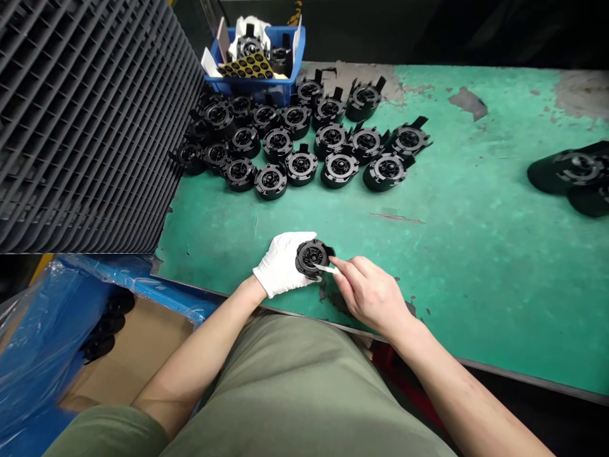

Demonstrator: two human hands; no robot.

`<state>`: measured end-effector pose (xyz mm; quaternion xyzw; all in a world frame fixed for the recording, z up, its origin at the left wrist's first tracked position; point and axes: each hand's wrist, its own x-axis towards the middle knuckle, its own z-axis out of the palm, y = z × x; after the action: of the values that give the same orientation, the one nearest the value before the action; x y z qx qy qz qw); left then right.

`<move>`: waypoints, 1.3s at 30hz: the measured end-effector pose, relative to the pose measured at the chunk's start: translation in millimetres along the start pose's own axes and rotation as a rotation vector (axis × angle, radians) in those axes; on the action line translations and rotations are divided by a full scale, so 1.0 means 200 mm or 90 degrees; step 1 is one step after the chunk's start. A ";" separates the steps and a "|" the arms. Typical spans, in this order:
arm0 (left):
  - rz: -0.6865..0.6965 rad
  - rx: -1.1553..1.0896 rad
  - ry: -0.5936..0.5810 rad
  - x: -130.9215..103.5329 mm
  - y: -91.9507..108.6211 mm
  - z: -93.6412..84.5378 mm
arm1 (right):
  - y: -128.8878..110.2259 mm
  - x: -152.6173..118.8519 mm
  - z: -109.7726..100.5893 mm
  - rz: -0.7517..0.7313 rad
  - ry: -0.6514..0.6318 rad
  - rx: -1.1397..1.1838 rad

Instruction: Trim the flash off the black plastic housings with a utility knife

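My left hand (284,263), in a white glove, is closed around the side of a round black plastic part (311,256) near the front edge of the table. The part's face, with rings and small openings, is turned up toward me. My bare right hand (373,293) pinches a thin, pale, blade-like tool (325,268). Its tip rests on or just over the part's face near the centre; contact cannot be made out. The handle of the tool is hidden inside my fingers.
Several similar black parts (301,165) stand grouped on the green table (457,254). Behind them is a blue bin (280,95) with a sheet of round stickers (247,65). Stacked dark grids (95,127) rise at left, above a plastic-lined carton (143,343). More parts (564,171) stand far right.
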<state>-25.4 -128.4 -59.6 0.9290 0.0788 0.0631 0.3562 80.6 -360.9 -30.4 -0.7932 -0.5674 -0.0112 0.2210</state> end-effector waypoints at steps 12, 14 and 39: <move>-0.007 0.029 -0.026 0.03 0.06 -0.03 | -0.03 0.00 0.00 0.046 -0.005 -0.031; -0.006 0.030 -0.027 0.03 0.06 -0.03 | -0.02 0.00 0.00 0.042 -0.010 -0.022; -0.066 0.008 0.002 -0.01 0.07 0.07 | 0.08 0.00 -0.10 0.129 -0.007 0.141</move>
<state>-23.9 -147.5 -60.7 0.9256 0.1279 0.0453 0.3533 100.3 -372.3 -18.0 -0.8171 -0.4836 0.0782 0.3039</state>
